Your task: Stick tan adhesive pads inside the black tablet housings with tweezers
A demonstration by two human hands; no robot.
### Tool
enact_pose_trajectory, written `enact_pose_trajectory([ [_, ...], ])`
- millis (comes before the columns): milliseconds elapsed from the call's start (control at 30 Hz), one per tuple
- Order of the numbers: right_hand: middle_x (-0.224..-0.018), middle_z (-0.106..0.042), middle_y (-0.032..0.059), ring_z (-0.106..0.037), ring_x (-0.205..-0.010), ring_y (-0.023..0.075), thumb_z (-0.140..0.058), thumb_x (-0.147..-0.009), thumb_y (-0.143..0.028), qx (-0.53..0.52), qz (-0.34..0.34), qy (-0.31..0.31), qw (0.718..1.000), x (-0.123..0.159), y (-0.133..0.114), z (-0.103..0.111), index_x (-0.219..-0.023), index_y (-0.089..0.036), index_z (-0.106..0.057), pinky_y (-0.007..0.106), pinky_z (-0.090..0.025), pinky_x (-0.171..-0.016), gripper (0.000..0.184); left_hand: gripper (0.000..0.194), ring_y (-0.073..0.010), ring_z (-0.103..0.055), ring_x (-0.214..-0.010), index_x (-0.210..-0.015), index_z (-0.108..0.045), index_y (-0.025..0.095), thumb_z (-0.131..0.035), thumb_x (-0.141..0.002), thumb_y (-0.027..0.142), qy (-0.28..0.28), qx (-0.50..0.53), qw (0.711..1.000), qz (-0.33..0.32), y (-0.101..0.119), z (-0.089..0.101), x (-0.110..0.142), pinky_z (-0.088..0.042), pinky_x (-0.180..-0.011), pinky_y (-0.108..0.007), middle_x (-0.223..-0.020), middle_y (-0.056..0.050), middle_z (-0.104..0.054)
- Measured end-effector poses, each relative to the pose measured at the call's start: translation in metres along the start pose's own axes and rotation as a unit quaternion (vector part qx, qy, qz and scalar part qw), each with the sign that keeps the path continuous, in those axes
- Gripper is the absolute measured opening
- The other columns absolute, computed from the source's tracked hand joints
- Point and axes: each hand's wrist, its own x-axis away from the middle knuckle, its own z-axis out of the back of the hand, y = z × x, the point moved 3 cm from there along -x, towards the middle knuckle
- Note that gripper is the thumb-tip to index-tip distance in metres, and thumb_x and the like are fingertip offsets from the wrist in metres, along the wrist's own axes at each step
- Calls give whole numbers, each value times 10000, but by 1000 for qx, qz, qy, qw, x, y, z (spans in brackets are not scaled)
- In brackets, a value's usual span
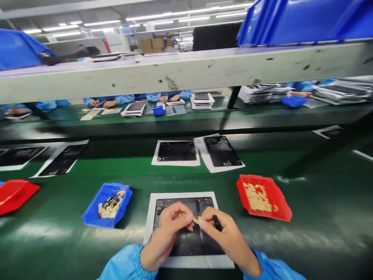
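Over a black tablet-like panel (186, 243) on a white sheet (201, 262), my two hands meet at the fingertips. My left hand (171, 223) pinches one end of a small pale-yellow piece (197, 221). On its other end, the thumb and forefinger of my right hand (220, 229) are closed. A black stick-like tool (217, 223) pokes out of my right hand, its far part hidden by the fingers. To the left stands a blue bin (96, 208) with pale and black small pieces. A red bin (282, 206) at the right holds similar pale pieces.
Two more black panels (176, 151) (223, 151) on sheets lie ahead, others at far left. Another red bin (17, 196) sits at the left edge. A pale shelf beam (186, 72) crosses above, carrying blue bins (305, 21). Co-workers' hands (109, 104) show behind it.
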Motion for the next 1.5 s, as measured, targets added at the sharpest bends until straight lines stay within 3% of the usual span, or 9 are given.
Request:
enact_pose_trajectory([
  [167,-651,-480,-13,-404,-610,118,-568,-845,-357,-32,-7,8,999,14,12,25,-672,-163,-536,251,-306,-571,262,186,-90,-513,-575,-722,-604,119,-755,-712,228,-15,34,999,36,-17,-27,-11,-408,-574,-202,-631,-8,-577],
  [367,-667,-486,-8,-417,-613,117,-593,-841,-336,-55,-5,26,998,30,29,55,-682,-159,-553,254,-312,-571,241,158,-80,-510,-569,-735,-596,114,-741,-723,176,-76,68,990,102,-36,-63,-17,-397,-567,-191,-637,-12,-575],
  [767,-673,-496,-11,-432,-631,122,-576,-857,-327,-40,2,139,990,48,54,118,-667,-171,-531,260,-332,-602,251,252,-124,-586,-666,-796,-600,129,-731,-761,342,-100,-87,990,38,-61,-116,-56,-481,-666,-252,-725,-39,-631],
  [1133,-674,-539,1,-469,-647,133,-587,-849,-337,-36,-16,118,992,56,65,145,-667,-168,-564,265,-349,-610,250,311,-142,-628,-655,-736,-594,127,-759,-704,389,-152,-135,976,75,-72,-142,-82,-508,-684,-268,-730,-44,-647],
  [1333,-682,-566,8,-499,-670,136,-634,-820,-390,-137,-44,108,984,55,76,153,-683,-164,-579,265,-385,-639,270,230,-147,-623,-694,-777,-635,120,-738,-741,322,-181,-117,972,99,-73,-148,-87,-512,-733,-294,-745,-58,-662],
  [1500,-599,-494,-16,-417,-546,91,-672,-780,-436,-213,-75,108,968,57,78,157,-666,-165,-572,219,-319,-497,311,243,-148,-623,-692,-761,-657,105,-733,-740,335,-188,-121,969,108,-74,-155,-92,-519,-719,-286,-769,-71,-664],
])
